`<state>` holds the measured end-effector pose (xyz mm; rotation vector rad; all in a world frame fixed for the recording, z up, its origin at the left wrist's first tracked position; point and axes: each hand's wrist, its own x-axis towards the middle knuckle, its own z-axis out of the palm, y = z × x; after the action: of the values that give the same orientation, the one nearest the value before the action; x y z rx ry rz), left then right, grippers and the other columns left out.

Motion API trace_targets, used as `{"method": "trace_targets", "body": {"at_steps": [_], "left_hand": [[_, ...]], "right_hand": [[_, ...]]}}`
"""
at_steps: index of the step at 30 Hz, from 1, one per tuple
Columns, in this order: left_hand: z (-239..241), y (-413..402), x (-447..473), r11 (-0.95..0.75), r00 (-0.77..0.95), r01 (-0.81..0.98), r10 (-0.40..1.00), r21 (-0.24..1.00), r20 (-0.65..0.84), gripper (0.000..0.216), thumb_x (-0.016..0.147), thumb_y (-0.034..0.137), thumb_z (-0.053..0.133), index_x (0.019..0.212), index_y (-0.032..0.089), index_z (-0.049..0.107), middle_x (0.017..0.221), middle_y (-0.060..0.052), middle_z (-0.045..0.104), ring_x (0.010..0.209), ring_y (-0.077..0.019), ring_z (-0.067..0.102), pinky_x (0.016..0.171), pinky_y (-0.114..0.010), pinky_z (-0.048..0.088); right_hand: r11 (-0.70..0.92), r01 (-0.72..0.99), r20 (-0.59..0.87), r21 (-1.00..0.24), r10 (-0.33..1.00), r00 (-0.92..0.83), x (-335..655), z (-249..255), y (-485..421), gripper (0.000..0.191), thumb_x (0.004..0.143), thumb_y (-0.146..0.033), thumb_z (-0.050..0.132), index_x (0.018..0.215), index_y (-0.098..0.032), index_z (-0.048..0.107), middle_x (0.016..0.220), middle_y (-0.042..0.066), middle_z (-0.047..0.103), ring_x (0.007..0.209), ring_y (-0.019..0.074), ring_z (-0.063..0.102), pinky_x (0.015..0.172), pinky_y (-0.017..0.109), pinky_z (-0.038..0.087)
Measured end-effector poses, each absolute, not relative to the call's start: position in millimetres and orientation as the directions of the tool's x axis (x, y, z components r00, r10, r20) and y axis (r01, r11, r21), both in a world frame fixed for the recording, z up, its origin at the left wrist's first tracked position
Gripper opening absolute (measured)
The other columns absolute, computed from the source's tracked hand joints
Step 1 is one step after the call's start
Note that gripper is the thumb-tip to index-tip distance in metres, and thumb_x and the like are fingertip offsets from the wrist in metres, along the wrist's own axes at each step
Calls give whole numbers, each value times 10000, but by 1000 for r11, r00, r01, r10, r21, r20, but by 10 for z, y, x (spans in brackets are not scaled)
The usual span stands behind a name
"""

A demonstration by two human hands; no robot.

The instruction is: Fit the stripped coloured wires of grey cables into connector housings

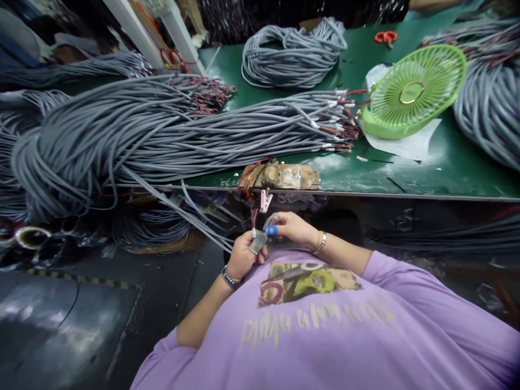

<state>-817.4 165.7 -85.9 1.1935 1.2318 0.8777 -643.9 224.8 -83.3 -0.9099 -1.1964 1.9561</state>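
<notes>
In front of my body, below the bench edge, my left hand is closed on a grey cable. The cable's stripped end, with thin coloured wires and a white band, stands up above the fist. A grey cover wraps the left thumb. My right hand meets the left one, its fingers pinched together; blue tape circles one finger. Whatever lies between those fingertips is too small to make out. Just above the hands, a pink clip hangs at a tape-wrapped wooden block.
A large bundle of grey cables covers the left of the green bench. Behind it lies a coiled bundle. To the right are a green fan, orange-handled scissors and more coiled cable.
</notes>
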Motion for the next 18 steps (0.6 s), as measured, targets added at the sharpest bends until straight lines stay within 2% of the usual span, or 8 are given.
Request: {"method": "trace_targets", "body": {"at_steps": [4,9,12,18], "left_hand": [[-891,1652,-8152,221,174,121,955,968,-240,376,810,509,624,706,163,519,516,26,598,349,-70,507,349,-160,328],[-824,1697,-8113,213,173,130,957,968,-234,312,830,472,603,848,172,516,578,22,638,407,-93,558,369,-171,360],[-798,1733,-8105,197,162,128,963,972,-216,308,843,456,589,798,157,530,629,-11,670,431,-83,566,394,-171,357],[-857,1708,-8089,248,188,176,941,953,-280,348,840,438,597,660,144,552,518,-6,622,388,-74,526,394,-178,343]], "right_hand": [[-418,-201,-274,-886,821,-501,-6461,-788,2261,438,542,-454,835,684,-144,560,504,-65,495,447,54,399,450,203,326],[-244,-68,-177,-967,846,-503,-6518,-714,2355,425,516,-425,845,665,-135,572,590,-45,537,542,67,441,542,221,372],[-248,-52,-193,-967,851,-488,-6557,-718,2407,433,503,-430,842,636,-136,553,590,-44,532,563,75,454,580,237,389],[-328,-19,-280,-944,834,-476,-6605,-781,2396,453,465,-451,847,620,-124,575,546,-39,539,507,66,423,504,224,335]]}}
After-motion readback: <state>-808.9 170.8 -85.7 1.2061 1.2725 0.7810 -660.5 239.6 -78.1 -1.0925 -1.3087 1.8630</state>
